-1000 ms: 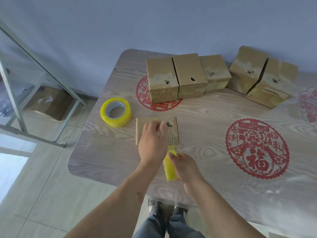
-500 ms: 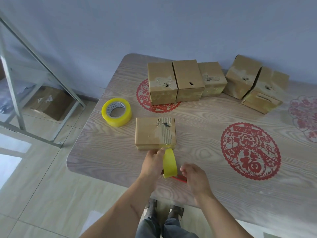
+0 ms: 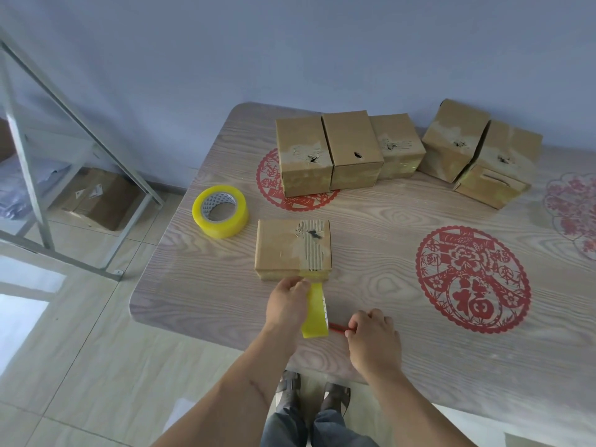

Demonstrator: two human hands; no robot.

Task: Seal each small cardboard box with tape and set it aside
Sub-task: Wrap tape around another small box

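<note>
Taping my corrugated cardboard box (image 3: 292, 250).
My left hand (image 3: 287, 306) grips the glossy yellow tape roll (image 3: 316, 312); my right hand (image 3: 371, 338) pinches a thin red tool (image 3: 337, 328).

Yellow tape roll (image 3: 220, 211), brown cardboard boxes (image 3: 348, 150) — red paper-cut medallions (image 3: 472, 279) on the pale wood-grain table (image 3: 200, 285).
</note>
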